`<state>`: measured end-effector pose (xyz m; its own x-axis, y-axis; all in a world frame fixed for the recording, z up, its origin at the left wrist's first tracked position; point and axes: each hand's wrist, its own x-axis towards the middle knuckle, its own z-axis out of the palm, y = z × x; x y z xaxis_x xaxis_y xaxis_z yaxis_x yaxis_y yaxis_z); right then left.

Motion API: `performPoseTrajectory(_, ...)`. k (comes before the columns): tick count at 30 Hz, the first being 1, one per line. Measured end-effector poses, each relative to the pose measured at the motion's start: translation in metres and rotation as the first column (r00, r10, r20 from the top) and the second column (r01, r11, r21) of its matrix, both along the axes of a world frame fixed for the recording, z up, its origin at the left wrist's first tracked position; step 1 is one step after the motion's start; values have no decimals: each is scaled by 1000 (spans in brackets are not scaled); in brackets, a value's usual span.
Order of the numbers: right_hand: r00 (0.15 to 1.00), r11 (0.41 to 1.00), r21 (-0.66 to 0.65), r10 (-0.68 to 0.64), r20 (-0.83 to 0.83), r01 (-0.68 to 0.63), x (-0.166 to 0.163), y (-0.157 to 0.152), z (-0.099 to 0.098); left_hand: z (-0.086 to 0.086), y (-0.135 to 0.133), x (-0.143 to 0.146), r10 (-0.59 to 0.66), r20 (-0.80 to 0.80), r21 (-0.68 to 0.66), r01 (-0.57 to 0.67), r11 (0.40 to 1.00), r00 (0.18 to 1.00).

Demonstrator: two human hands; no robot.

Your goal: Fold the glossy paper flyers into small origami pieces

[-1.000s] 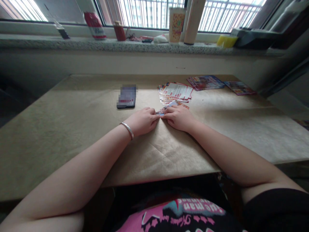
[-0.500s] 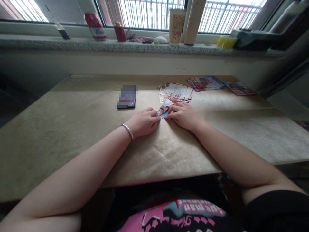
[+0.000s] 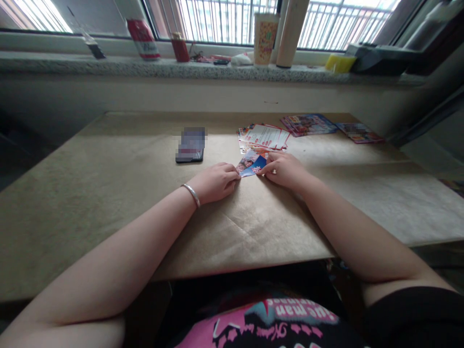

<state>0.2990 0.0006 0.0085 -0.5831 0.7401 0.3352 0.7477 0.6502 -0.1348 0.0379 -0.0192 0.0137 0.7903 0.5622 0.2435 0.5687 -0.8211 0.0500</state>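
Note:
A small folded sheet of printed paper (image 3: 250,164), blue with a photo picture on it, lies on the table between my hands. My left hand (image 3: 217,182) pinches its left edge; a silvery bangle circles that wrist. On the paper's right side, my right hand (image 3: 284,169) grips the edge between thumb and fingers. Just behind it lies a loose pile of printed sheets (image 3: 266,136), white with red borders. The paper's far edge comes close to that pile, and whether they touch I cannot tell.
A dark phone (image 3: 191,145) lies left of the pile. Colourful leaflets (image 3: 310,124) and a smaller stack (image 3: 359,133) sit at the far right of the table (image 3: 126,193). On the stone windowsill stand a red can (image 3: 143,39), a patterned cup (image 3: 266,38) and a yellow block (image 3: 340,63).
My right hand has moved a little to the right, away from the left one. More of the paper's blue face with a white-and-red mark now shows. My left hand stays nearly still.

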Motion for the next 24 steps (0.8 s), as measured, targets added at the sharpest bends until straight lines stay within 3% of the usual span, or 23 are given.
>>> performPoseTrajectory(14,994,986,-141,-81,72,91,30,9,8,1,2,-5,-12,-7,-30,11,999,1000)
performPoseTrajectory(24,992,984,-141,-94,81,104,34,9,10,2,1,-6,-23,-33,-29,22,999,999)
